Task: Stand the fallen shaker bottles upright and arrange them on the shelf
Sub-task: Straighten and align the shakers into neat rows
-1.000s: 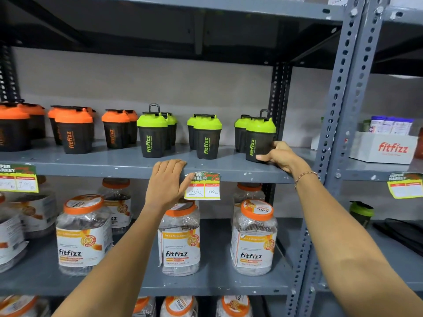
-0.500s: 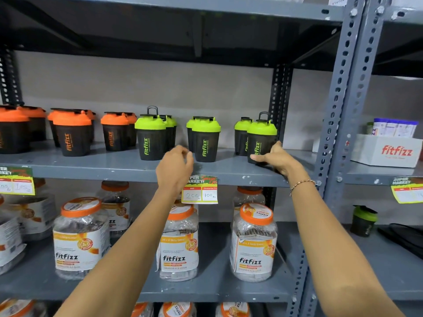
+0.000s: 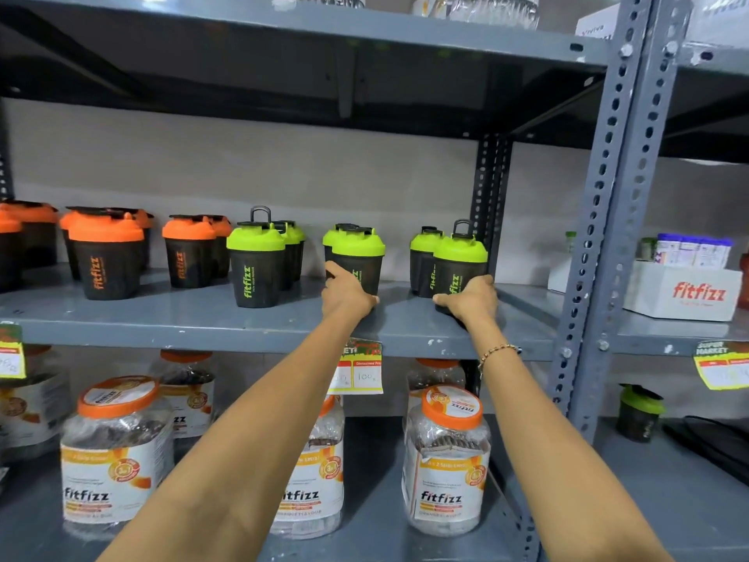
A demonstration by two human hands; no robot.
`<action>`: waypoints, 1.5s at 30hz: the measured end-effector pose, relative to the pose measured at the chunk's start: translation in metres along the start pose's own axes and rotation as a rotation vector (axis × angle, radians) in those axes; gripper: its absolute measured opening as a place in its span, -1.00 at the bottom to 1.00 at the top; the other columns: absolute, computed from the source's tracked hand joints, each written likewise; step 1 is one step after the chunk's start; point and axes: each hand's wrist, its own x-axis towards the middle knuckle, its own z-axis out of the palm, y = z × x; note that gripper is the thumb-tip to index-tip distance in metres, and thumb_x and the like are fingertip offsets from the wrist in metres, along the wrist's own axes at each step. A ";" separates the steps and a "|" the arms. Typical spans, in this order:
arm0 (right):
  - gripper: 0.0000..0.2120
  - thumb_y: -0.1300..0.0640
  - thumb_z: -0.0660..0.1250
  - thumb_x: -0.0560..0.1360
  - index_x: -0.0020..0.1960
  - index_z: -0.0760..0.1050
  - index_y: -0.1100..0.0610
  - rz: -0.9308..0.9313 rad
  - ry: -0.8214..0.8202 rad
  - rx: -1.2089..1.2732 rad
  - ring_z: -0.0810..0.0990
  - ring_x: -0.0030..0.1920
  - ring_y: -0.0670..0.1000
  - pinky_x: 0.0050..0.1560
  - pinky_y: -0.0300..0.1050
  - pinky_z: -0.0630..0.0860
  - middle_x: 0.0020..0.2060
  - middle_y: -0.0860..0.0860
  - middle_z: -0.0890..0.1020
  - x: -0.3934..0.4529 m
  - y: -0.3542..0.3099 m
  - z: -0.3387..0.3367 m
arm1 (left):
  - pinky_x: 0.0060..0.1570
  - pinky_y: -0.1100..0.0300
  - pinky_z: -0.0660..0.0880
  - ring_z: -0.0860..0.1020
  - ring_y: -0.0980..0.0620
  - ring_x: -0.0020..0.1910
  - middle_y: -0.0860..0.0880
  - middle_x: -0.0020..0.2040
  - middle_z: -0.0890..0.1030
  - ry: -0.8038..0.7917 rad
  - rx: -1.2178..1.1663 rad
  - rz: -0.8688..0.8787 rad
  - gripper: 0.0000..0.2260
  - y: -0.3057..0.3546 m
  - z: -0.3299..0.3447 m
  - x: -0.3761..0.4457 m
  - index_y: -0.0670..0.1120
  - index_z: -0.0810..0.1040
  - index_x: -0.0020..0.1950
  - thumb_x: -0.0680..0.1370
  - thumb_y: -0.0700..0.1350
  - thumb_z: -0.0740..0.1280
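Black shaker bottles stand upright in pairs along the grey middle shelf, orange-lidded ones on the left and green-lidded ones to the right. My left hand wraps the base of the middle green-lidded shaker. My right hand grips the base of the rightmost green-lidded shaker, beside the dark rear post. Both held bottles stand upright on the shelf.
Clear jars with orange lids fill the shelf below. A price tag hangs from the shelf edge between my arms. A grey perforated upright stands right of my right hand; beyond it sit a white box and another green-lidded shaker.
My left hand rose from the shelf edge near the price tag and closed on the middle green-lidded shaker. My right hand stayed on the rightmost shaker.
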 end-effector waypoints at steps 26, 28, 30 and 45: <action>-0.35 0.00 0.51 0.34 0.26 0.35 0.32 -0.145 -0.138 -0.081 0.54 0.19 0.21 0.16 0.08 0.54 0.17 0.22 0.56 -0.017 -0.007 0.016 | 0.11 -0.03 0.46 0.41 -0.21 0.29 -0.24 0.25 0.50 0.071 0.123 -0.011 -0.35 -0.027 -0.019 0.002 -0.27 0.27 0.31 0.41 -0.01 0.50; -0.35 -0.01 0.51 0.34 0.26 0.36 0.31 -0.156 -0.152 -0.088 0.55 0.18 0.21 0.16 0.09 0.54 0.17 0.21 0.57 -0.018 -0.007 0.016 | 0.11 -0.04 0.47 0.42 -0.21 0.28 -0.24 0.26 0.49 0.070 0.134 -0.016 -0.35 -0.027 -0.019 0.001 -0.26 0.26 0.32 0.41 0.00 0.50; -0.35 -0.03 0.51 0.34 0.26 0.37 0.30 -0.159 -0.162 -0.091 0.55 0.17 0.20 0.15 0.08 0.55 0.16 0.20 0.58 -0.018 -0.007 0.016 | 0.11 -0.05 0.47 0.42 -0.20 0.28 -0.23 0.26 0.49 0.076 0.151 -0.017 -0.35 -0.026 -0.018 0.000 -0.25 0.26 0.32 0.41 0.01 0.49; -0.34 0.01 0.49 0.37 0.28 0.30 0.32 -0.142 -0.150 -0.072 0.53 0.21 0.22 0.13 0.03 0.52 0.19 0.22 0.55 -0.021 -0.008 0.013 | 0.10 -0.04 0.46 0.42 -0.18 0.28 -0.22 0.26 0.48 0.076 0.226 -0.018 -0.35 -0.025 -0.020 -0.003 -0.25 0.25 0.33 0.44 0.05 0.46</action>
